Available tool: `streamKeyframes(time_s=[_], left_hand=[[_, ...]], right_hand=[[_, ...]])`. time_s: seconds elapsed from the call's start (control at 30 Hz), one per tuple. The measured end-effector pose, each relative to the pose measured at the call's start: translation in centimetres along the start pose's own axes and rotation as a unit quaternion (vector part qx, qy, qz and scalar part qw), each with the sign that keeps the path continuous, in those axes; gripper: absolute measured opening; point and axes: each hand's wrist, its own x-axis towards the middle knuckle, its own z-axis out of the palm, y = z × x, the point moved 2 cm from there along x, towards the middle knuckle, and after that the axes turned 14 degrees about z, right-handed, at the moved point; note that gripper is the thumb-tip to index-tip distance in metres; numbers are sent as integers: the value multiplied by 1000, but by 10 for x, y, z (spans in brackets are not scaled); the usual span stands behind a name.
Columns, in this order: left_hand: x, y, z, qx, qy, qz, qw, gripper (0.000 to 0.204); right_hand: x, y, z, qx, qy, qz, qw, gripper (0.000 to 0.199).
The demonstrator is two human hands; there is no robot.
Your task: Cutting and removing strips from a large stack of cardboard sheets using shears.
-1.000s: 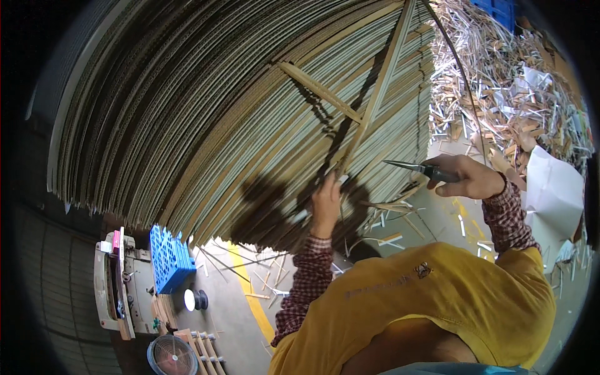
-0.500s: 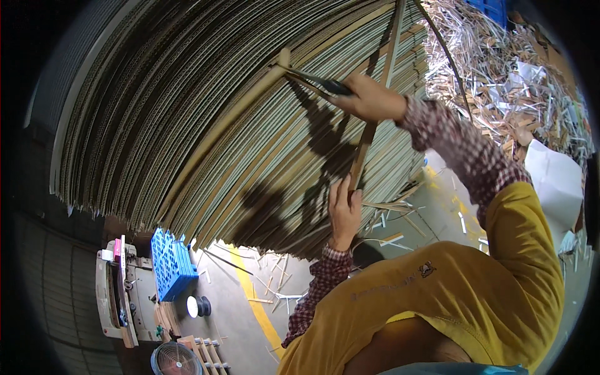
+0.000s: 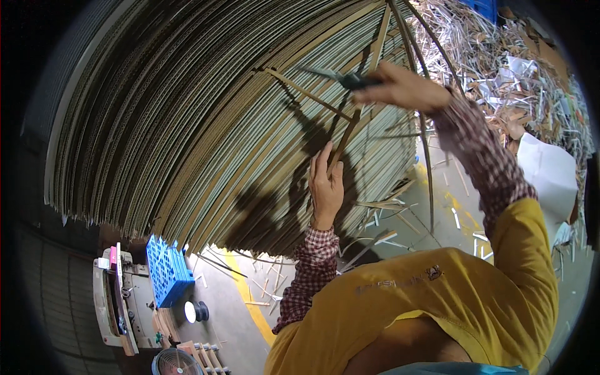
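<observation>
A big stack of corrugated cardboard sheets [image 3: 156, 119] fills the upper left and middle, its edges fanned in curved rows. My right hand [image 3: 406, 87] grips a knife [image 3: 357, 81] by its dark green handle; the thin grey blade points left over the stack, blurred. Lower down, my left hand [image 3: 326, 194] is against the stack's face, a narrow cardboard strip [image 3: 347, 137] between its thumb and fingers. Another thin brown strip [image 3: 309, 94] slants below the blade. Whether the two strips join is unclear.
Long strips [image 3: 427, 144] hang at the stack's right edge. Behind lies a heap of paper and cardboard scraps [image 3: 500, 75]. Offcuts litter the floor [image 3: 250, 300]. At lower left are a blue plastic pallet [image 3: 169, 275], a spool [image 3: 197, 311], a fan [image 3: 177, 362] and a pale machine [image 3: 109, 300].
My right hand has moved right with the knife, away from the slanting strip. My left hand has shifted left and slightly up. A long strip now hangs down at the right edge.
</observation>
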Motion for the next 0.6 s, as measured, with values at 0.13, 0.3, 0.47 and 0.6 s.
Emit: streamKeyframes(time_s=[0.13,0.3,0.47,0.6], left_hand=[[-13,5,-18,-38,60,-26,997,40],[-11,14,-39,22,111,-21,993,35],[4,49,-65,120,187,182,958,36],[18,54,-71,213,162,245,932,36]], right_hand=[[52,-39,-2,47,96,-82,991,42],[63,-31,26,170,47,-105,979,34],[-2,13,57,158,74,-34,984,36],[-45,47,72,68,152,1,986,37]])
